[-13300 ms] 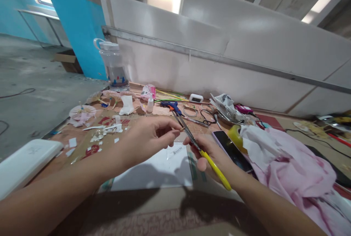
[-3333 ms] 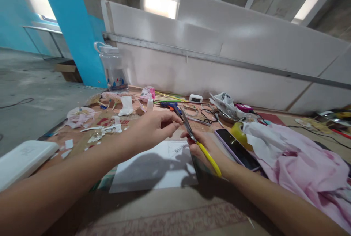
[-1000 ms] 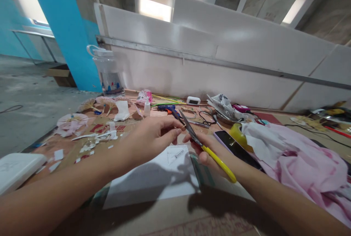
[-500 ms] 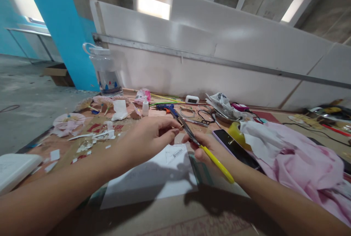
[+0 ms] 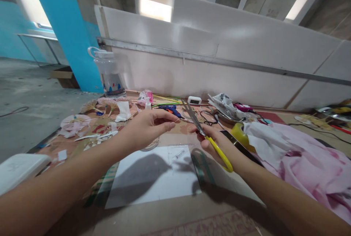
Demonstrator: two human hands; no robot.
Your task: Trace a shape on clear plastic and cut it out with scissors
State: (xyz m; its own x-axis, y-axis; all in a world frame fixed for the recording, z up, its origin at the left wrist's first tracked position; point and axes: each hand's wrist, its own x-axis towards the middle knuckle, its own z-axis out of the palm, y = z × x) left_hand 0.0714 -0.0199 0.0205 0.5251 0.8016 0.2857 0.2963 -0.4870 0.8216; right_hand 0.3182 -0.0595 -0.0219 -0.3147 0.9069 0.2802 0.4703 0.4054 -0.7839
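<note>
My right hand (image 5: 212,143) holds a pair of scissors (image 5: 218,152) by the yellow handles. The metal blades point up and away, with their tips slightly parted. To the left, my left hand (image 5: 153,126) has its thumb and forefinger brought together in a pinch. Something thin and pale may be at the fingertips, too small to name. Below both hands lies a white sheet of paper (image 5: 153,188) with small print near its upper right corner, crossed by the hands' shadows. A coil of thin wire or cord (image 5: 152,144) rests just beyond the sheet, partly hidden by my left hand.
A blue glue gun (image 5: 171,110), a white digital device (image 5: 194,100) and a water bottle (image 5: 111,73) stand toward the wall. Paper scraps and fan-shaped pieces (image 5: 74,124) lie left. At right are a phone (image 5: 241,146), yellow tape roll (image 5: 241,135) and pink cloth (image 5: 304,166).
My hands have drawn apart, and the scissors have come away from my left fingertips. Their blades now stand more upright and slightly parted. The camera view has shifted a little.
</note>
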